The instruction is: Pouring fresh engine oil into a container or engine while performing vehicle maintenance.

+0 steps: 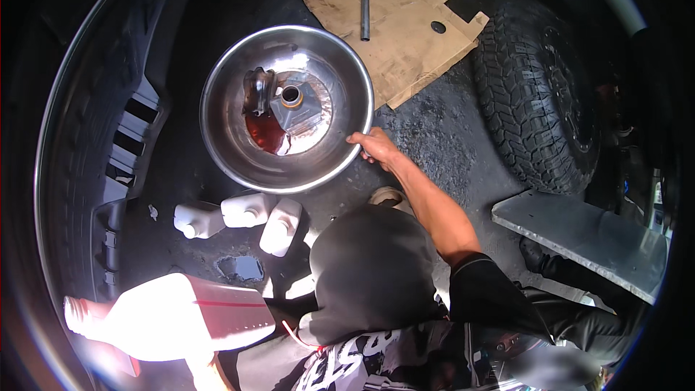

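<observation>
One wide steel basin [230,141] sits before us, rim gripped by our right hand [375,146]

Nearer us, a big pale jug [181,311] meets our left hand [203,363], grip lost in glare; the basin's grey part [302,117] sits by red fluid [268,136], already pooled, not yet emptied

Hard light bleaches the jug [170,315], at 8 o'clock, nearly white, washing out its detail. Glare streaks the bowl [226,112] toward its own 12 o'clock. The tire [510,94] at 2 o'clock sits dimmer, its tread crisp. Fisheye bending and black vignetting ring the view; a patch between 4 and 5 o'clock is blurred.
</observation>
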Available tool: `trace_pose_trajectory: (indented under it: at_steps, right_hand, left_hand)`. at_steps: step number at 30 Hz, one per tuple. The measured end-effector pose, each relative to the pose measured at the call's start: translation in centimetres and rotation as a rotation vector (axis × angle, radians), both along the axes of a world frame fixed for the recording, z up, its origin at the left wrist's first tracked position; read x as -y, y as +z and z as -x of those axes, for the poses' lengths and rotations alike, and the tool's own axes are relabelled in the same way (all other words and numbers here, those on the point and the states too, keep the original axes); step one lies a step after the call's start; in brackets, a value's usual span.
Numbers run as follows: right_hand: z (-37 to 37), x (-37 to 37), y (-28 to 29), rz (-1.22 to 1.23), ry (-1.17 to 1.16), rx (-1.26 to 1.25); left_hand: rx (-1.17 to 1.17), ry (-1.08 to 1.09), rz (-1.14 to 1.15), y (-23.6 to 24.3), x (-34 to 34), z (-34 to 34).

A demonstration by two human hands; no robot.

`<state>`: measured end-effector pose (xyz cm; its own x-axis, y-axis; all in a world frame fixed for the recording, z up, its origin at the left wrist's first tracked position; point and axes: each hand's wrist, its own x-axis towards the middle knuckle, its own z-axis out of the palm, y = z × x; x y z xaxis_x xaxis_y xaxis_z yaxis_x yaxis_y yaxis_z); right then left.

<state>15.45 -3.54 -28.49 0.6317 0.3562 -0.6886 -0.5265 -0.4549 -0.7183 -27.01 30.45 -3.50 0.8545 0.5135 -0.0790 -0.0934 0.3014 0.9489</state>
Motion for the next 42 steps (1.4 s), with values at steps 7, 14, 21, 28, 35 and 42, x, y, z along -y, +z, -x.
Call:
trace_pose_trajectory:
  at_steps: [7,14,21,28,35,42]
  right_hand:
    - [-2.7,-2.7,2.2,0.11,0.66,-0.058]
    - [-23.1,-3.7,-0.8,0.62,0.025,0.512]
    - [-27.2,-8.0,-4.0,0.835,0.171,0.599]
    - [-22.0,-2.8,-6.5,0.301,0.06,0.428]
    - [-1.4,3.0,-2.5,0.301,0.1,0.087]
    - [11.2,4.1,2.5,0.25,0.076,-0.2]
  left_hand:
    - [-0.042,0.067,-0.037,-2.0,1.3,-2.2]
    - [-0.132,0.205,-0.103,-2.9,5.4,-6.7]
    - [-0.266,0.387,-0.182,-1.9,10.0,-5.2]
    - [-0.327,0.272,-0.066,-5.1,9.5,-2.5]
    - [-0.336,-0.079,-0.011,-7.3,3.6,-1.2]
    - [-0.397,-0.346,0.017,-6.2,-0.9,2.5]
